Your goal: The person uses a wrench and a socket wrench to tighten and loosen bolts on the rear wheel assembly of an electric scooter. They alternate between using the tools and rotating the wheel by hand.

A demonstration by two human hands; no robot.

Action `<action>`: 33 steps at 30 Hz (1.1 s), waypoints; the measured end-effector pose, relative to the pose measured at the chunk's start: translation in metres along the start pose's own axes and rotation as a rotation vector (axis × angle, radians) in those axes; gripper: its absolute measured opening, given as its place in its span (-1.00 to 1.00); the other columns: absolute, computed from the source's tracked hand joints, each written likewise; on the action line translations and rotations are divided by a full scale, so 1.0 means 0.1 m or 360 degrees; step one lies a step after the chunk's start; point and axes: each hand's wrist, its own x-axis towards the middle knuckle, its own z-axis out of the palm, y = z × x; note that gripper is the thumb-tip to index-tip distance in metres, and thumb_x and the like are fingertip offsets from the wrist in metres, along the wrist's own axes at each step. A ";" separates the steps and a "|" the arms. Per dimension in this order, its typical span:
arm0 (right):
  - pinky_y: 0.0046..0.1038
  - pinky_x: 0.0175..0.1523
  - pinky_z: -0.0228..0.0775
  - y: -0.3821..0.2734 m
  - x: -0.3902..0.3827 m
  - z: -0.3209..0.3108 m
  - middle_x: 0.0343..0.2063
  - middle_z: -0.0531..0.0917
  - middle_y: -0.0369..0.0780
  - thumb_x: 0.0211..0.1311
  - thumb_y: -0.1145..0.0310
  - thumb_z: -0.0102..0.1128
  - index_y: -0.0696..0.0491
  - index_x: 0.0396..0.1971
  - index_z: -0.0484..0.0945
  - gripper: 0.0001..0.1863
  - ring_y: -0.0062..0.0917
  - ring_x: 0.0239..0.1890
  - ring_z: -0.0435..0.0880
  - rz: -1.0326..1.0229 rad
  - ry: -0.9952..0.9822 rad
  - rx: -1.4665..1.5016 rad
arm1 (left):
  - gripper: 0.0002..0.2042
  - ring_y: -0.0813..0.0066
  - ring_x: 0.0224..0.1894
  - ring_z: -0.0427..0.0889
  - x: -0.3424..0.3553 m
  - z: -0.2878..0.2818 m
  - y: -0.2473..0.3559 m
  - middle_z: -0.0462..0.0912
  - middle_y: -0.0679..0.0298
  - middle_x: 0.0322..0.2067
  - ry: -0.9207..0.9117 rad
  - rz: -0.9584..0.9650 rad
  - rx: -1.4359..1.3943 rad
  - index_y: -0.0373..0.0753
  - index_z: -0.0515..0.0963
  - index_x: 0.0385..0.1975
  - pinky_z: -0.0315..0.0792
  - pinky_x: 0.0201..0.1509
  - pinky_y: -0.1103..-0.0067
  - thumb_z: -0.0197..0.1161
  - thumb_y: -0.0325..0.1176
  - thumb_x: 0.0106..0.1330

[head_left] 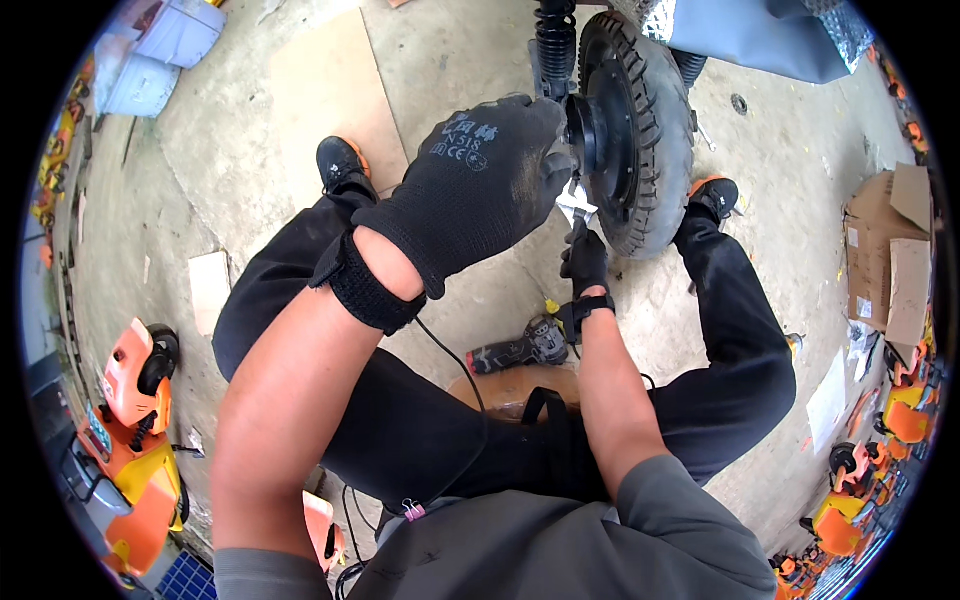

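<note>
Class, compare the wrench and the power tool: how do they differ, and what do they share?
Handling: the wrench is held in the right hand, while the power tool lies with neither hand on it.
Colour: the wrench's visible head is silver; the power tool is mostly dark, with red at one end.
Shape: the wrench looks slim, the power tool bulky.
Shared: both are handheld tools.

Bright, even, diffuse light washes the scene; its source is hard to place. Shadows on the concrete floor (470, 40) are soft and faint. The metal tool (577, 203) flares almost white, and the silvery sheet (770, 42) glints. The tyre (660, 140) is crisp; orange vehicles (905, 415) curve and soften toward the blue-fringed black rim.
</note>
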 end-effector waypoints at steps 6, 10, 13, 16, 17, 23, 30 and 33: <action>-0.55 -0.69 0.15 -0.12 -0.09 -0.06 -0.72 0.42 -0.33 0.17 0.01 0.25 0.07 -0.44 0.46 -0.61 -0.66 -0.80 0.30 -0.0102 -0.0197 0.0014 | -0.74 0.07 -0.25 0.59 0.01 -0.01 0.03 0.59 0.00 -0.28 -0.0053 -0.0028 -0.0012 -0.41 0.50 -0.19 0.47 -0.16 0.43 0.27 -0.38 0.21; -0.48 -0.59 0.26 0.05 0.05 -0.13 -0.67 0.44 -0.33 0.05 0.13 0.39 0.06 -0.46 0.42 -0.64 -0.64 -0.68 0.39 -0.0278 -0.0065 -0.0102 | -0.74 0.09 -0.27 0.59 0.02 0.01 0.03 0.59 0.01 -0.29 -0.0033 0.0010 -0.0007 -0.40 0.50 -0.19 0.47 -0.19 0.43 0.27 -0.38 0.21; -0.21 -0.27 0.39 0.13 0.00 -0.05 -0.47 0.62 -0.10 0.06 0.07 0.31 0.10 -0.33 0.48 -0.60 -0.18 -0.39 0.58 -0.0620 0.0257 -0.0550 | -0.74 0.12 -0.29 0.60 0.02 0.03 0.00 0.59 0.02 -0.30 -0.0014 0.0035 -0.0008 -0.39 0.50 -0.18 0.47 -0.20 0.44 0.27 -0.37 0.21; -0.14 -0.07 0.38 0.03 -0.11 0.02 -0.25 0.61 0.06 0.19 0.04 0.16 0.12 -0.21 0.52 -0.59 0.04 -0.11 0.52 -0.0665 0.0364 -0.0778 | -0.73 0.14 -0.29 0.60 0.00 0.03 0.00 0.59 0.03 -0.30 -0.0024 0.0031 0.0001 -0.39 0.49 -0.18 0.47 -0.21 0.46 0.28 -0.38 0.20; -0.14 -0.07 0.38 0.04 -0.10 0.04 -0.23 0.61 0.06 0.20 0.05 0.15 0.12 -0.19 0.52 -0.59 0.03 -0.11 0.53 -0.0687 0.0394 -0.0818 | -0.73 0.15 -0.29 0.60 0.00 0.03 -0.01 0.59 0.03 -0.30 -0.0027 0.0032 0.0003 -0.39 0.49 -0.18 0.47 -0.21 0.46 0.29 -0.38 0.20; -0.14 -0.04 0.37 0.11 0.02 0.01 -0.16 0.60 0.05 0.25 0.10 0.10 0.12 -0.08 0.48 -0.58 0.02 -0.07 0.52 -0.0909 0.0461 -0.0821 | -0.72 0.18 -0.29 0.61 -0.01 0.06 -0.03 0.60 0.04 -0.30 0.0048 0.0101 0.0010 -0.39 0.49 -0.17 0.48 -0.22 0.49 0.31 -0.39 0.18; -0.16 -0.03 0.37 0.13 -0.02 -0.04 -0.15 0.60 0.03 0.21 0.16 0.17 0.12 0.03 0.43 -0.54 -0.04 -0.08 0.55 -0.0800 0.0313 -0.0870 | -0.73 0.19 -0.29 0.60 -0.02 0.06 -0.02 0.60 0.08 -0.30 0.0007 0.0074 0.0032 -0.37 0.49 -0.18 0.47 -0.22 0.49 0.30 -0.37 0.20; -0.15 -0.03 0.37 0.14 -0.08 -0.03 -0.17 0.60 0.02 0.17 0.19 0.20 0.10 0.01 0.44 -0.55 -0.04 -0.08 0.55 -0.0897 0.0424 -0.0855 | -0.74 0.18 -0.29 0.60 -0.02 0.09 -0.01 0.60 0.07 -0.31 0.0028 0.0083 0.0007 -0.37 0.49 -0.19 0.46 -0.21 0.48 0.30 -0.37 0.21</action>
